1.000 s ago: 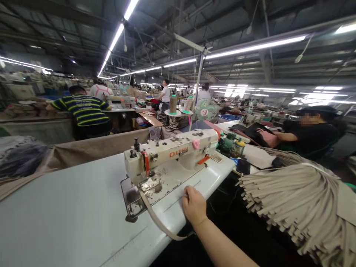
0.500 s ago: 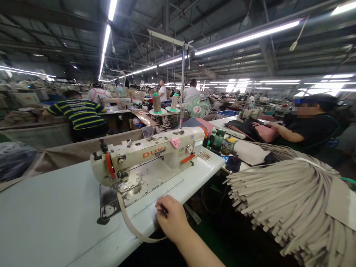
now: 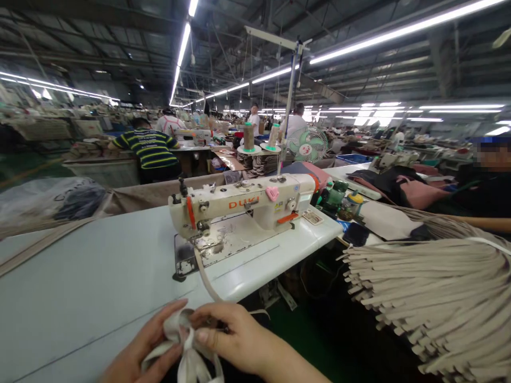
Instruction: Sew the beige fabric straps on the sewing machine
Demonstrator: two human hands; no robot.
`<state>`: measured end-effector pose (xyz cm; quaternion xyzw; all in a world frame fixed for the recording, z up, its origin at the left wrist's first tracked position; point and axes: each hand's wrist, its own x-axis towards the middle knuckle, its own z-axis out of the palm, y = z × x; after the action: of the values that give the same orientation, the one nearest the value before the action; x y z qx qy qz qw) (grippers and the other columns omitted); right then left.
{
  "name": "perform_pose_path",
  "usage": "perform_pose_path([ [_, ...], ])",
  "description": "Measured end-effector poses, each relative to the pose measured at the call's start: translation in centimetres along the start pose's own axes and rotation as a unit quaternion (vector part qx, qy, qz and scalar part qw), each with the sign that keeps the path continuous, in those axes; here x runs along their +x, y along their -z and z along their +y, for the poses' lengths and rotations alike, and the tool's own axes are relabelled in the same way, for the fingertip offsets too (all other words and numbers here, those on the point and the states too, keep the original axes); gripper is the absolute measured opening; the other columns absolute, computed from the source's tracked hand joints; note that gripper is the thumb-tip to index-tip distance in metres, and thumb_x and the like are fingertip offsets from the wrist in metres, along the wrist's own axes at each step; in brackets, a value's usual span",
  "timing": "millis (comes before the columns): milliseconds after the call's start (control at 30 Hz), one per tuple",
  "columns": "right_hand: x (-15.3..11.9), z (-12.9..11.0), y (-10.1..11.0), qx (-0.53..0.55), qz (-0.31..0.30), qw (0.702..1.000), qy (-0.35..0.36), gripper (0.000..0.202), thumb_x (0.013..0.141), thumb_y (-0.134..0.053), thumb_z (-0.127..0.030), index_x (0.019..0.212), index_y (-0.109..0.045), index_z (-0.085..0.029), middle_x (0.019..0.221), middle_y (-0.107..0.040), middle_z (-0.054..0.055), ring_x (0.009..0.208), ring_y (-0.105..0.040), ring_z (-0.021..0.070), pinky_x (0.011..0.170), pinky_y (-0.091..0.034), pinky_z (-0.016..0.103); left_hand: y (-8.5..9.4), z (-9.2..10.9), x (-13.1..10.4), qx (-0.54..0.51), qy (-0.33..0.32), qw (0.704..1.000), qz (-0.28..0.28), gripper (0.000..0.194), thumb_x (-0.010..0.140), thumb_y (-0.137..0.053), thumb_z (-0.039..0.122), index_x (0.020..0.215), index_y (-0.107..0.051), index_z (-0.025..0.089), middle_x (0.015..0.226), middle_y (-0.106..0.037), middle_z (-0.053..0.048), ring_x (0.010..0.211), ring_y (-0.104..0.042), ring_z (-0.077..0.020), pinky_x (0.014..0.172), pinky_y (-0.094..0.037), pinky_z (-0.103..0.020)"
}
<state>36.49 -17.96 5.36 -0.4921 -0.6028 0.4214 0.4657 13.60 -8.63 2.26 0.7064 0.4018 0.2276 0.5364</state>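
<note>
At the table's front edge, both hands are on a looped bundle of pale fabric straps (image 3: 188,367), gathered at its middle by a light band. My left hand (image 3: 149,343) curls around the bundle's left side. My right hand (image 3: 243,338) pinches it from the right, thumb against the band. A small dark object, too hidden to name, sits within the right fingers. Behind the hands, a beige strap (image 3: 206,279) runs from under the needle area of the white sewing machine (image 3: 239,205) down over the table edge.
The pale sewing table (image 3: 99,271) spans the left and middle. A large bundle of beige strips (image 3: 423,298) lies at the right. Thread cones (image 3: 248,138) and a green fan (image 3: 307,144) stand behind the machine. Jars (image 3: 351,205) are right of it; several people sit beyond.
My left hand has come into view, with the strap bundle now between both hands. My right hand has moved down and left. The view has turned left.
</note>
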Motion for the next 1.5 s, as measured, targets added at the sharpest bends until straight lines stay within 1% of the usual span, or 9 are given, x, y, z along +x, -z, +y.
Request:
perform_pose_path([
  [100,0.0,1.3,-0.1,0.070,-0.018,0.995,-0.064,0.040,0.086,-0.075,-0.051,0.113,-0.074,-0.021,0.100,-0.072,0.004,0.090,-0.064,0.0194,0.082,-0.049,0.030,-1.0,1.3,0.9,-0.062,0.015,0.998,-0.013,0.060,0.085,-0.071,0.060,0.136,-0.055,0.032,0.117,-0.072,-0.005,0.111,-0.067,-0.0294,0.098,-0.055,-0.042],
  [233,0.4,3.1,-0.1,0.144,-0.042,0.981,-0.125,0.051,0.080,-0.081,-0.052,0.118,-0.069,-0.020,0.084,-0.067,-0.001,0.075,-0.057,0.0139,0.073,-0.044,0.028,-1.6,1.8,1.5,-0.122,-0.002,0.992,-0.006,0.061,0.086,-0.074,0.052,0.133,-0.053,0.021,0.103,-0.069,-0.007,0.092,-0.066,-0.0219,0.082,-0.053,-0.032],
  [500,1.0,3.6,-0.3,0.168,-0.082,0.969,-0.161,0.051,0.075,-0.085,-0.055,0.104,-0.069,-0.017,0.077,-0.059,-0.002,0.070,-0.050,0.0123,0.065,-0.036,0.026,-1.6,0.4,1.9,-0.168,-0.014,0.985,0.037,0.063,0.088,-0.074,0.047,0.136,-0.044,0.019,0.106,-0.066,-0.009,0.089,-0.066,-0.0204,0.077,-0.054,-0.031],
  [700,1.1,3.7,0.4,0.134,-0.090,0.972,-0.171,0.049,0.089,-0.065,-0.066,0.090,-0.071,-0.017,0.063,-0.046,-0.004,0.059,-0.037,0.0106,0.054,-0.026,0.025,-1.1,0.9,1.7,-0.129,-0.009,0.987,0.096,0.055,0.087,-0.072,0.049,0.127,-0.051,0.017,0.099,-0.065,-0.007,0.087,-0.065,-0.0201,0.064,-0.054,-0.025],
  [867,0.7,3.6,1.1,0.139,-0.104,0.969,-0.174,0.047,0.082,-0.074,-0.065,0.081,-0.068,-0.018,0.071,-0.062,0.000,0.068,-0.051,0.0143,0.065,-0.038,0.027,-0.7,1.2,1.6,-0.100,0.014,0.988,0.120,0.055,0.085,-0.071,0.049,0.125,-0.052,0.017,0.098,-0.065,-0.007,0.080,-0.065,-0.0197,0.053,-0.052,-0.023],
  [1033,0.3,3.8,1.6,0.120,-0.079,0.973,-0.180,0.045,0.077,-0.081,-0.062,0.075,-0.067,-0.018,0.068,-0.061,0.000,0.066,-0.050,0.0137,0.064,-0.037,0.028,-0.5,1.0,1.6,-0.108,0.002,0.986,0.123,0.051,0.085,-0.072,0.049,0.122,-0.056,0.017,0.100,-0.062,-0.005,0.062,-0.059,-0.0119,0.054,-0.052,-0.024],
  [1200,0.2,4.1,1.7,0.095,-0.094,0.978,-0.162,0.044,0.083,-0.075,-0.061,0.078,-0.071,-0.018,0.067,-0.056,-0.001,0.064,-0.045,0.0126,0.062,-0.033,0.028,-0.8,0.7,1.4,-0.170,-0.013,0.982,0.084,0.052,0.089,-0.072,0.046,0.129,-0.055,0.018,0.114,-0.065,-0.010,0.072,-0.061,-0.0133,0.065,-0.053,-0.025],
  [1367,0.8,4.5,0.9,0.076,0.001,0.985,-0.156,0.040,0.082,-0.075,-0.059,0.093,-0.072,-0.020,0.078,-0.063,0.001,0.067,-0.050,0.0141,0.062,-0.041,0.028,-1.3,1.4,0.8,-0.228,0.000,0.973,0.016,0.068,0.087,-0.075,0.045,0.145,-0.047,0.026,0.142,-0.054,-0.015,0.085,-0.066,-0.0186,0.056,-0.047,-0.022],
  [1500,1.1,4.7,0.2,0.063,0.068,0.986,-0.137,0.041,0.077,-0.079,-0.049,0.106,-0.069,-0.022,0.105,-0.069,0.006,0.072,-0.055,0.0145,0.069,-0.048,0.031,-1.3,1.7,0.2,-0.314,0.013,0.948,-0.050,0.070,0.086,-0.078,0.038,0.148,-0.045,0.032,0.154,-0.044,-0.012,0.096,-0.070,-0.0225,0.078,-0.057,-0.030],
])
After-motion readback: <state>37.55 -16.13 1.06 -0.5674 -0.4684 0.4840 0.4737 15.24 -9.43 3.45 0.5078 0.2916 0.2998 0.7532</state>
